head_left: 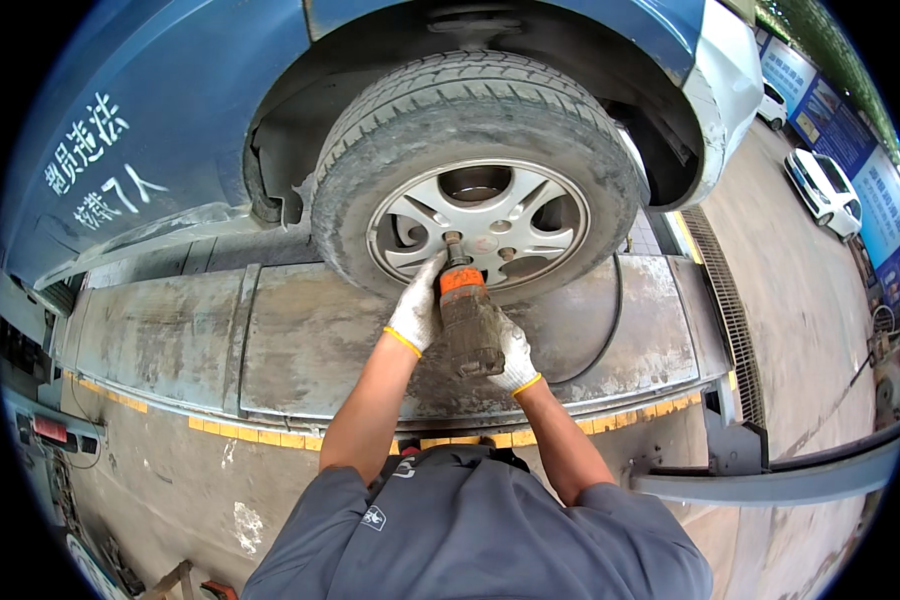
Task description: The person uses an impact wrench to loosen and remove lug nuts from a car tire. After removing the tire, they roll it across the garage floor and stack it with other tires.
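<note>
A cordless-looking impact wrench [469,330], dark and grimy with an orange band at its front, points away from me at a car wheel. Its socket [454,243] meets the wheel's hub area at the left lug nut position. My left hand [417,305], in a white glove with a yellow cuff, is closed around the wrench's front left side. My right hand [515,357], gloved alike, grips it at the rear right; the handle is mostly hidden. The silver alloy rim [535,192] sits in a worn, dusty tyre [370,165]. Another lug nut [508,254] shows to the right.
The wheel sits under the arch of a blue vehicle [200,80]. Below it lies a scuffed metal lift platform [150,320] with a yellow-striped edge [260,434]. A dark hose or cable [618,310] curves on the platform. A grey metal arm [770,485] stands right; white cars [825,190] are parked beyond.
</note>
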Available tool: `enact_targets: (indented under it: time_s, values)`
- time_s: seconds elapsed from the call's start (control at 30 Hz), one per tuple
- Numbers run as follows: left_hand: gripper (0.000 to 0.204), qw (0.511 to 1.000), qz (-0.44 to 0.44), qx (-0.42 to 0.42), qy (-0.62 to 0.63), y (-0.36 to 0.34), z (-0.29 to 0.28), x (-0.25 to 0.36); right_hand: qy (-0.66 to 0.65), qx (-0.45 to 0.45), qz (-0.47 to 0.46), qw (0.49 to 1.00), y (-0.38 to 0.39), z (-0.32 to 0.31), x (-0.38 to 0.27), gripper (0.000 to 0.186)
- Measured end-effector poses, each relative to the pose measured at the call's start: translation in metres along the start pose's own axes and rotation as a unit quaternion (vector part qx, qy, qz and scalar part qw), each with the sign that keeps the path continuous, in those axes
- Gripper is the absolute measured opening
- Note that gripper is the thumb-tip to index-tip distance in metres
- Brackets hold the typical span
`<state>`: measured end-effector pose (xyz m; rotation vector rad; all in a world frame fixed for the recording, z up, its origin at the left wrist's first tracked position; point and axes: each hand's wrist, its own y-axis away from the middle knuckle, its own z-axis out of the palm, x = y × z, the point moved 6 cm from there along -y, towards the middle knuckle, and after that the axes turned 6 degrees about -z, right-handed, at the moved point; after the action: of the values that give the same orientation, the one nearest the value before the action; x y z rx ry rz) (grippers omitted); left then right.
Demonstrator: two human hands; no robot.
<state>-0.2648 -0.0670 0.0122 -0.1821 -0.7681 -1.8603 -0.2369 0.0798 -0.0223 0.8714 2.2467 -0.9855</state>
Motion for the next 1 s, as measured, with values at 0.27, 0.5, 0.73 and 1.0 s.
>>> enact_targets:
  time_s: [0.27, 0.5, 0.73, 1.0]
  values:
    - [0.029, 0.996, 0.023, 0.034, -0.074, 0.0, 0.015, 0.023, -0.019, 0.002, 0.008, 1.0, -0.019, 0.005, -0.009, 0.058]
    - [0.031, 0.996, 0.016, 0.059, -0.07, -0.009, 0.009, 0.022, -0.03, -0.003, 0.027, 0.999, -0.016, 0.01, 0.01, 0.066]
    - [0.034, 0.995, 0.032, 0.051, -0.082, -0.011, 0.01, 0.024, -0.064, 0.01, 0.051, 0.997, -0.018, 0.013, 0.011, 0.061]
    - [0.034, 0.986, 0.049, 0.087, -0.132, -0.003, 0.013, 0.019, -0.034, -0.005, 0.022, 0.999, 0.001, 0.001, -0.002, 0.072]
